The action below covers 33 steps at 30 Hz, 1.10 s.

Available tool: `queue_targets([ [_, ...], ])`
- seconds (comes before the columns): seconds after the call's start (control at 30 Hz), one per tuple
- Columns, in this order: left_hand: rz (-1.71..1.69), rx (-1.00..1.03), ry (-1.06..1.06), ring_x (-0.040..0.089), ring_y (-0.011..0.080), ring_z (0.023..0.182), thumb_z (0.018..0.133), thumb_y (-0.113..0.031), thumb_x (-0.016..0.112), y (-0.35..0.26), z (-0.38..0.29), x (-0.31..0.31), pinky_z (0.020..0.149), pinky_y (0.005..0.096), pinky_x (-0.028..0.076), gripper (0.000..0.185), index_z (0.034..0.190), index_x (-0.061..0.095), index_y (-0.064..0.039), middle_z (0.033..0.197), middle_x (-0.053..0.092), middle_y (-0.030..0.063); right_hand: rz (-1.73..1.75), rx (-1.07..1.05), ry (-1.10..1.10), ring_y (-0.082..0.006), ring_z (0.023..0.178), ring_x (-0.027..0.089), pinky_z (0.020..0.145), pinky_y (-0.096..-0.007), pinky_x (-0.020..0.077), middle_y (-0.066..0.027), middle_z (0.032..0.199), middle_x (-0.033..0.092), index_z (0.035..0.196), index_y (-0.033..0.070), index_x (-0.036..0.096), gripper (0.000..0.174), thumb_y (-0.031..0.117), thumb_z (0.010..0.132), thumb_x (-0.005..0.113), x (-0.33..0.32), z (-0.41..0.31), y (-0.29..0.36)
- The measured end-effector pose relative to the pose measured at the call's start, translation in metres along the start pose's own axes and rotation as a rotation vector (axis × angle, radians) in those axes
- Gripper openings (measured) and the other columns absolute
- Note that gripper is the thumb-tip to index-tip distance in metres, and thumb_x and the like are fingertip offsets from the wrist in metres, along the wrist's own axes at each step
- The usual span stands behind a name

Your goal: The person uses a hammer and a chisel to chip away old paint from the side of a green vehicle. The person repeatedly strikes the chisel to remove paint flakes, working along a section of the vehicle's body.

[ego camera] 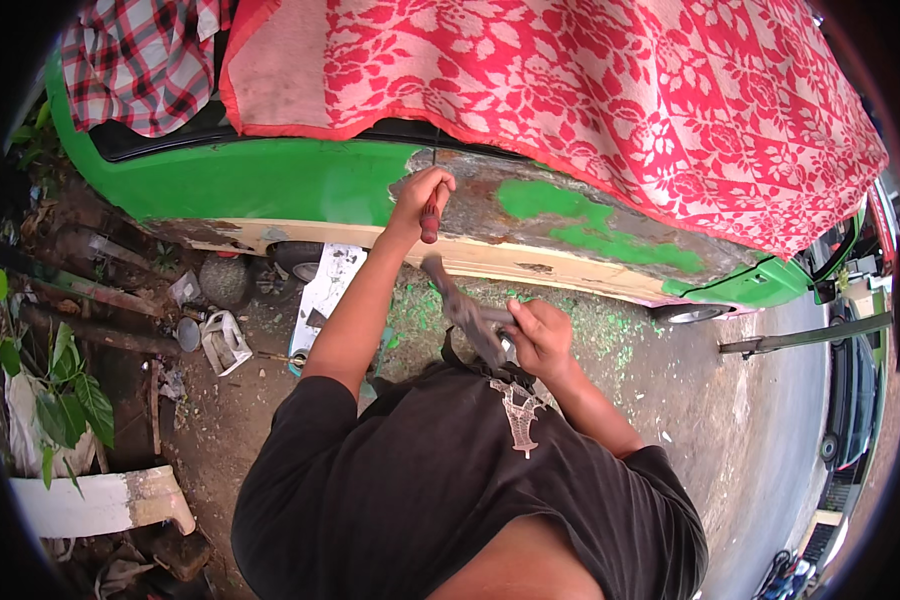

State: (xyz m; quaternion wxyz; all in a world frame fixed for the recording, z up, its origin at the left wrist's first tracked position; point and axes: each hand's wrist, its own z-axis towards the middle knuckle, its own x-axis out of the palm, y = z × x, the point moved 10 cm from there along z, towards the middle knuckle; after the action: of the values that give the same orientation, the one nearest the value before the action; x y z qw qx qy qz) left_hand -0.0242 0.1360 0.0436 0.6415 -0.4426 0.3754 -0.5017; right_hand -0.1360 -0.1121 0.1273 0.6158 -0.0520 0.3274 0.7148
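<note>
My left hand [423,196] is wrapped around a red-handled tool [430,225], perhaps a screwdriver or chisel, against the side of a green and cream vehicle [285,180]. The handle's butt points toward me. A thin dark line rises above the fist; whether it is the tool's shaft or a panel seam, I cannot tell. In my right hand [544,335] is the handle of a hammer [465,311], its long head blurred and below the red butt, apart from it. Around the left hand, green paint ends at a ragged edge beside a bare, rusty panel [472,184].
A red floral blanket [570,97] and a plaid cloth [146,64] drape over the vehicle. Green paint chips litter the ground [600,345]. To the left lie a cut plastic jug [225,341], a white panel [330,277] and a painted bumper piece [97,502]. A post [802,335] stands right.
</note>
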Motion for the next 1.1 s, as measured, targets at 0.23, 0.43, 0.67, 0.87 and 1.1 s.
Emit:
queue_targets([
  [0.23, 0.44, 0.477, -0.043, 0.042, 0.0134, 0.051, 0.083, -0.008, 0.052, -0.035, -0.014, 0.007, 0.056, 0.0277, 0.035, 0.002, 0.082, 0.053, -0.006, 0.053, 0.042, 0.0, -0.248, 0.353, 0.155, -0.024, 0.053, 0.053, 0.048, -0.0359, 0.0412, -0.0101, 0.068, 0.056, 0.125, 0.007, 0.064, 0.043, 0.005, 0.083, 0.071, 0.02, -0.006, -0.046],
  [0.43, 0.104, 0.163, -0.028, 0.038, 0.0036, 0.044, 0.093, -0.003, 0.045, 0.005, -0.016, -0.003, 0.048, 0.0198, 0.027, 0.013, 0.086, 0.055, -0.006, 0.055, 0.039, -0.0033, -0.046, 0.447, 0.024, -0.0225, 0.056, 0.057, 0.053, -0.0333, 0.0461, -0.0114, 0.072, 0.062, 0.113, 0.001, 0.066, 0.032, 0.009, 0.082, 0.073, -0.001, -0.027, -0.04],
  [0.67, 0.115, 0.249, -0.03, 0.038, 0.0051, 0.046, 0.09, 0.0, 0.049, -0.006, -0.016, -0.003, 0.054, 0.0207, 0.033, 0.007, 0.087, 0.055, -0.004, 0.055, 0.039, -0.0028, 0.264, 0.913, 0.133, -0.0121, 0.076, 0.058, 0.07, -0.0297, 0.047, -0.0069, 0.083, 0.063, 0.115, -0.003, 0.062, 0.03, 0.011, 0.089, 0.068, 0.011, -0.088, -0.079],
  [0.87, 0.211, 0.237, -0.073, 0.041, 0.0097, 0.056, 0.079, 0.003, 0.06, -0.008, -0.01, -0.005, 0.06, 0.0258, 0.035, 0.011, 0.087, 0.056, -0.003, 0.058, 0.04, -0.0012, 0.324, 1.047, 0.165, -0.0112, 0.084, 0.055, 0.078, -0.0278, 0.0458, -0.0074, 0.089, 0.064, 0.124, -0.002, 0.058, 0.034, 0.01, 0.092, 0.064, 0.011, -0.117, -0.087],
  [1.1, -0.054, 0.065, -0.042, 0.039, 0.0053, 0.043, 0.093, -0.008, 0.044, 0.005, -0.005, -0.003, 0.047, 0.0212, 0.029, 0.014, 0.085, 0.055, -0.005, 0.054, 0.042, -0.0017, 0.204, 0.996, 0.2, -0.0126, 0.075, 0.056, 0.07, -0.0288, 0.0476, -0.0108, 0.083, 0.064, 0.125, 0.001, 0.059, 0.034, 0.009, 0.092, 0.063, 0.012, -0.105, -0.083],
])
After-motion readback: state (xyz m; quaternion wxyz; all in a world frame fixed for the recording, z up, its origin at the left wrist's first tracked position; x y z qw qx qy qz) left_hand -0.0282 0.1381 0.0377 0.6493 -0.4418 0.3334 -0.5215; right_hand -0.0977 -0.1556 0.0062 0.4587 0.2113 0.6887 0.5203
